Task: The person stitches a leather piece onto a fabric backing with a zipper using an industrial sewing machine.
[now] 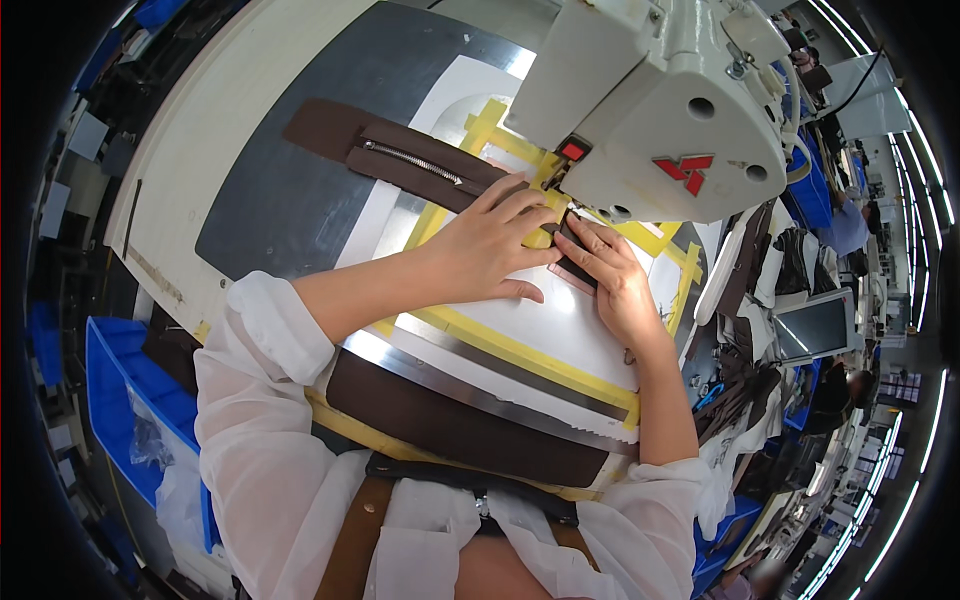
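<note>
A long dark brown strip with a silver zipper set in it runs from the far left toward the needle area of a white sewing machine. My left hand lies on its right end, fingers spread and bent a little, just left of the presser foot. Pressing flat with outstretched fingers, my right hand rests on a narrow dark piece close to the needle. Whether that piece joins the zippered strip is hidden by my fingers. Beneath both hands is a white sheet edged with yellow tape.
A dark brown panel lies along the table's near edge, below a metal strip. Blue bins stand at the left. Dark strips and a screen are at the right.
</note>
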A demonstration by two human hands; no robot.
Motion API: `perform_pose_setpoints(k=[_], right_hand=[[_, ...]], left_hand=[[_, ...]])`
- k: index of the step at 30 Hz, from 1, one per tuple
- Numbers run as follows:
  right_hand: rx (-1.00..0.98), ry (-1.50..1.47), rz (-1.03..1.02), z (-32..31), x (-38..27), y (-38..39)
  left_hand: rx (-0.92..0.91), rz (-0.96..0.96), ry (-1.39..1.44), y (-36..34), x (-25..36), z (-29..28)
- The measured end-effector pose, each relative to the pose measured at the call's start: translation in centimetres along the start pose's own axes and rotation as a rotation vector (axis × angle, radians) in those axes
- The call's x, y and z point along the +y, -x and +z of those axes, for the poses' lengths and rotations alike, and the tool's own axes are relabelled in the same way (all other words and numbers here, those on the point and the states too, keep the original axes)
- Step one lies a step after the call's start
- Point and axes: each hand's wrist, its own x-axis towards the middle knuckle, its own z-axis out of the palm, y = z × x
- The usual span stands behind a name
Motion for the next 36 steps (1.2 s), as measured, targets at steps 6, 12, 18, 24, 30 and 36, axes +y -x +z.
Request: perform_pose_setpoints(k=[6,12,18,24,30,36], right_hand=[[-0.041,0.004,-0.003,-0.22,0.37,0.53],[-0.064,-0.035,0.028,-0.52,0.30,0.58],[-0.064,-0.053,0.041,-0.37,0.61,0.71],[-0.050,-0.078,0.064,-0.24,0.79,0.91],[-0.040,-0.100,0.054,-0.51,0.56,0.79],[-0.028,-0.117,0.061,-0.68,0.53,0.81]], left_hand=[[0.039,0.009,0.092,0.14,-0.57,-0.33],[0.043,0.005,0.044,0.10,-0.50,-0.62],[0.052,0.027,0.011,-0.10,-0.24,-0.15],[0.043,0.033,0.016,-0.12,-0.19,-0.52],[0.043,0.027,0.013,-0.13,-0.11,-0.68],[0.057,0.026,0.027,-0.38,-0.15,-0.76]])
